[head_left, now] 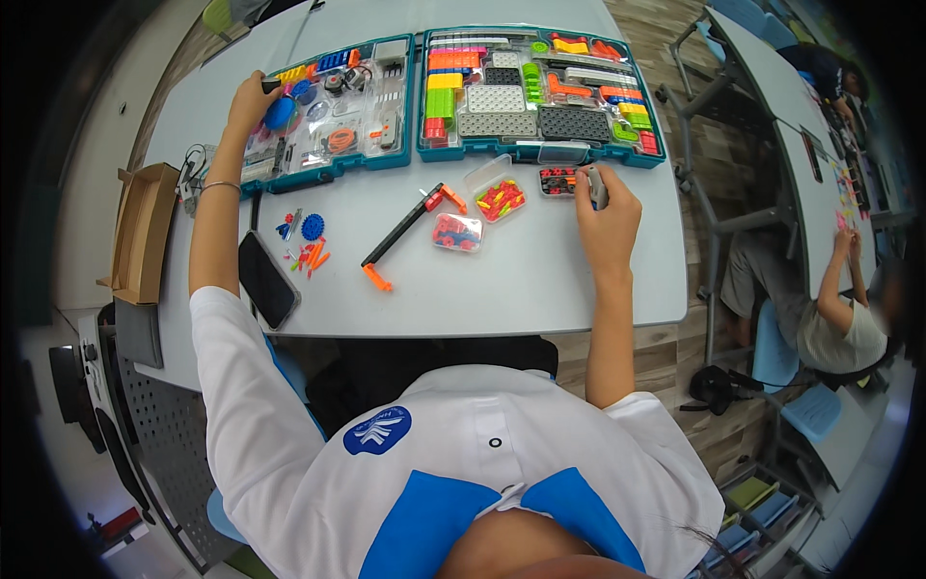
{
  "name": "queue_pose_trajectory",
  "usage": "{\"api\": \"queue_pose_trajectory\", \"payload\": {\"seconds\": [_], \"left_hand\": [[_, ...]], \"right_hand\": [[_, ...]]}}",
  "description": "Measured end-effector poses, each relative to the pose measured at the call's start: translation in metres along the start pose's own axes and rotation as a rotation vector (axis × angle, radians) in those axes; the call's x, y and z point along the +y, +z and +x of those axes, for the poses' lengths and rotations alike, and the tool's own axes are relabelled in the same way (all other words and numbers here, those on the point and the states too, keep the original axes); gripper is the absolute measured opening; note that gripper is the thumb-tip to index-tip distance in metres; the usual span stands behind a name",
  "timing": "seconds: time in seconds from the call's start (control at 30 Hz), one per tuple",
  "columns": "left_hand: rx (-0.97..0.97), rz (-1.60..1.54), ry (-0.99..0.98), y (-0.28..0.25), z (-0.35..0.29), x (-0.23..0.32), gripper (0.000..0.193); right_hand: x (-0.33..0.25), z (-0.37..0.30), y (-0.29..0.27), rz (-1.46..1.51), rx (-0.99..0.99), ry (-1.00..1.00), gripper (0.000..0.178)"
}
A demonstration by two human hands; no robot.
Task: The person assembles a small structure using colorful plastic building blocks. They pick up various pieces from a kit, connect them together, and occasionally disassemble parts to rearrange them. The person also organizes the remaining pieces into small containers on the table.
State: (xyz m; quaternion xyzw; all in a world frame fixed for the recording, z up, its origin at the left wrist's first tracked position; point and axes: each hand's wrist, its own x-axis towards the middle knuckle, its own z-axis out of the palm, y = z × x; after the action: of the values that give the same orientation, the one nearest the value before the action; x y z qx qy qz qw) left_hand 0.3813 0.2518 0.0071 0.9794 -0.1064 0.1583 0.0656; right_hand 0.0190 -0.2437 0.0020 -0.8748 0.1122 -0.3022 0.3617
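Teal parts case (371, 166) at upper left, the left hand (250, 102) at its left end, fingers bent; whether they grip anything, I can't tell! Mid-table lies an orange-ended black beam (403, 227); then the right hand (608, 222), curled around a grey piece (599, 189) beside a small box (557, 182).

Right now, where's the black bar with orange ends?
Head view: the black bar lies slantwise on the white table, left of centre, loose orange pieces to its left, a small clear box to its right.
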Motion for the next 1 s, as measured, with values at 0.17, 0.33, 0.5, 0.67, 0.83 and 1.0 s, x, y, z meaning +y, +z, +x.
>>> {"api": "queue_pose_trajectory", "payload": {"seconds": [0.17,0.33,0.5,0.67,0.83,1.0], "left_hand": [[0.188,-0.125,-0.012,-0.007,0.001,-0.027,0.061],[0.03,-0.344,-0.274,-0.038,-0.005,-0.026,0.068],[0.02,-0.296,-0.183,-0.035,-0.025,-0.038,0.067],[-0.015,-0.342,-0.069,-0.024,-0.026,-0.041,0.061],[-0.084,-0.322,-0.06,-0.025,-0.021,-0.034,0.063],[-0.046,-0.477,-0.205,-0.03,-0.027,-0.022,0.068]], "right_hand": [[0.0,0.0,0.001,0.024,-0.023,0.047,0.018],[-0.006,-0.001,-0.005,-0.011,-0.061,0.082,0.015],[0.001,-0.002,0.002,0.063,-0.018,0.021,0.015],[-0.003,0.002,-0.003,-0.031,-0.092,0.103,0.015],[-0.002,0.0,-0.001,0.027,-0.06,0.066,0.015],[-0.002,-0.001,-0.002,0.01,-0.07,0.069,0.015]]}}
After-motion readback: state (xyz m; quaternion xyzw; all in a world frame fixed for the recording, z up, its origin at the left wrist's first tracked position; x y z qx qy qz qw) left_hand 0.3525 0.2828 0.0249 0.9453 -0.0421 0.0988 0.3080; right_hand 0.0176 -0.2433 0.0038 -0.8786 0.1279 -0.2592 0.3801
